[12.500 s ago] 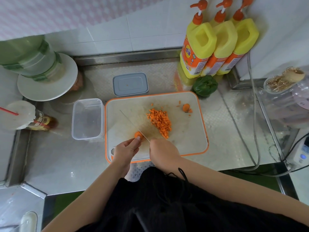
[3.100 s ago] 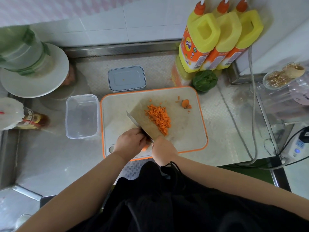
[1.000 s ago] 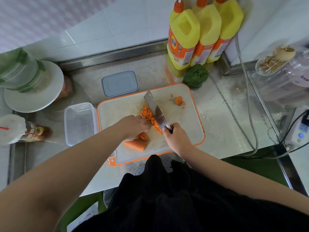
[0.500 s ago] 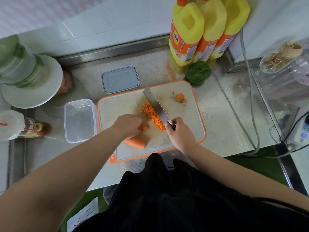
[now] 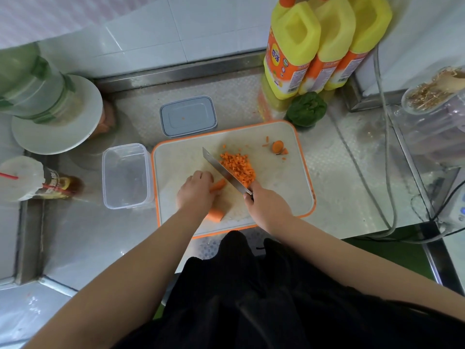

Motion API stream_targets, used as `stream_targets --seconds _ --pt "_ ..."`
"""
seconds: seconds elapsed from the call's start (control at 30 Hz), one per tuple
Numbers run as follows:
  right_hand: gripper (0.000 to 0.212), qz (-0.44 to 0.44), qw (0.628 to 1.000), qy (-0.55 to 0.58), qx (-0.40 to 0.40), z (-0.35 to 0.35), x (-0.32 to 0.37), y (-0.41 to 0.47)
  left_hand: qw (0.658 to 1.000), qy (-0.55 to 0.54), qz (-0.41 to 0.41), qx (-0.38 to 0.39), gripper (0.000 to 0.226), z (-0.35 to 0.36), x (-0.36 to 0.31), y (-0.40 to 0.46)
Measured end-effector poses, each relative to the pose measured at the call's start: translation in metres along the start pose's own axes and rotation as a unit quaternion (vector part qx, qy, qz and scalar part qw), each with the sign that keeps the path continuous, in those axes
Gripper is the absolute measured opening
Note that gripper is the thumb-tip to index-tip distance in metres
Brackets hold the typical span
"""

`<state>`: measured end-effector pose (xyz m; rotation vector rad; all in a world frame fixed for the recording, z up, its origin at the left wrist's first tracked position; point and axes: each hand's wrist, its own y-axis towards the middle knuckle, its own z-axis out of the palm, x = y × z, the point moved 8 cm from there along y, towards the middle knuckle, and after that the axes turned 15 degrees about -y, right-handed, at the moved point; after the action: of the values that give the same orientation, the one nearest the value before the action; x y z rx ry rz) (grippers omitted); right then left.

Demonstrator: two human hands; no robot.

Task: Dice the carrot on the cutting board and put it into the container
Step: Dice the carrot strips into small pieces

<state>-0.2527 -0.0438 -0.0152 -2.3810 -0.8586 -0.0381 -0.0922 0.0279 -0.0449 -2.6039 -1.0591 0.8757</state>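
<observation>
Steel counter (image 5: 347,187), tiled wall | right hand (image 5: 266,207) grip: knife (image 5: 224,172) | left hand (image 5: 195,192) grip: carrot (image 5: 218,185)

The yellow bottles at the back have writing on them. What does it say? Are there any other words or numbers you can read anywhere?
Front yellow detergent bottle: its orange label bears two large white Chinese characters, too blurred to read; the small print and barcode below are too small.
Other two yellow bottles: only label edges show, unreadable.
Drink bottle lying at the left: printed characters on the label, too blurred to read.
Nothing else carries readable text.
</observation>
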Motion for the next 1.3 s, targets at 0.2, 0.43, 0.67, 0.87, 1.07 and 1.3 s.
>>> stream_targets --seconds 0.2,0.43,0.67,0.87,1.07,1.3 --pt "0.022 -0.011 0.999 -0.041 -0.004 0.005 0.007 -0.006 0.992 -0.045 0.113 -0.025 0.018 0.003 -0.014 -0.006" --pt "0.023 -0.003 0.998 -0.054 0.026 0.019 0.011 -0.005 0.993 -0.072 0.09 -0.02 0.023 0.006 -0.009 -0.002" --pt "0.026 0.053 0.997 -0.019 0.06 0.035 0.006 0.005 0.993 -0.079 0.088 -0.014 0.024 0.01 -0.005 0.001" --pt "0.034 0.04 0.998 0.025 0.039 0.022 0.003 0.014 0.986 -0.088 0.129 -0.056 0.012 0.005 -0.012 -0.002" --pt "0.033 0.022 1.0 -0.01 0.012 0.018 0.002 0.001 0.978 -0.107 0.158 -0.08 0.005 -0.002 -0.013 -0.009" --pt "0.027 0.019 0.998 -0.053 0.039 0.024 0.009 -0.003 0.987 -0.079 0.14 -0.024 0.021 0.007 -0.01 -0.005"
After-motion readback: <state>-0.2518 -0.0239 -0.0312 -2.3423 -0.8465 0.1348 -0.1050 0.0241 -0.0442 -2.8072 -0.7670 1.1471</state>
